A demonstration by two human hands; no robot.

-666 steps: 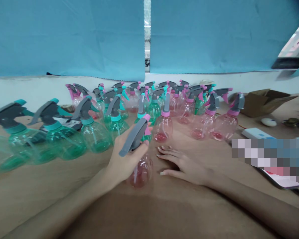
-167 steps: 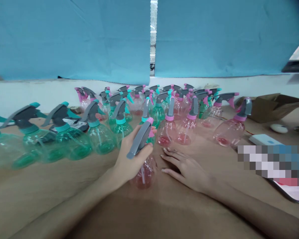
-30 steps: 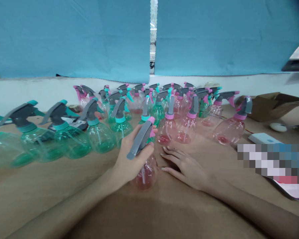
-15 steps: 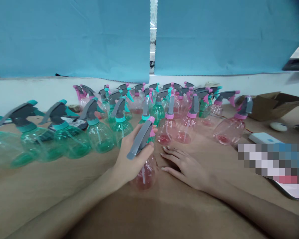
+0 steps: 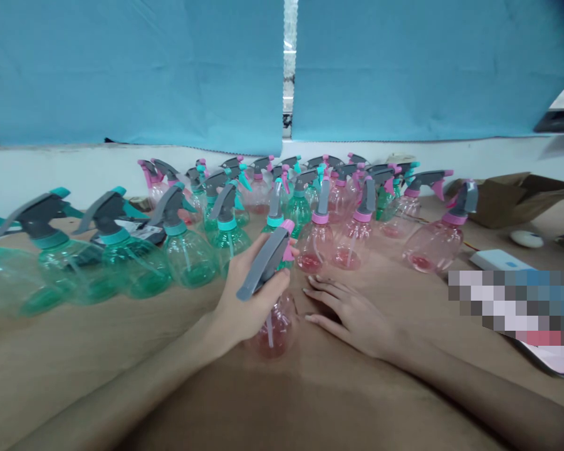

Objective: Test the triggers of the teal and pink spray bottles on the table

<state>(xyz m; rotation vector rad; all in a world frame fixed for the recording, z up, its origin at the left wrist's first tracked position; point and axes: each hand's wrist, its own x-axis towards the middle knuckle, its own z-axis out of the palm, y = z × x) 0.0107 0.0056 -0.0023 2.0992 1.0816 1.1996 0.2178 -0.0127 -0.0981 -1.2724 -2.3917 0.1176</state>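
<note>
A clear pink spray bottle (image 5: 273,332) with a grey and pink trigger head stands upright on the table (image 5: 169,357) in front of me. Around its neck, just under the trigger head, my left hand (image 5: 249,288) is wrapped. A drinking-straw-like tube and some pink liquid show inside it. My right hand (image 5: 352,310) rests palm down to the right of the bottle, apart from it, fingers stretched out and holding nothing. Just beyond the hands stand two more pink spray bottles (image 5: 315,250). A row of green spray bottles (image 5: 190,260) runs off to the left.
Several more green and pink spray bottles crowd the back of the table. At the right are another pink spray bottle (image 5: 435,244), an open cardboard box (image 5: 507,203), a white computer mouse (image 5: 526,238) and a white box (image 5: 501,260). Blue cloth (image 5: 131,75) hangs behind.
The trigger head under my left hand has shifted very slightly to the left. Otherwise both hands and the bottles keep their places.
</note>
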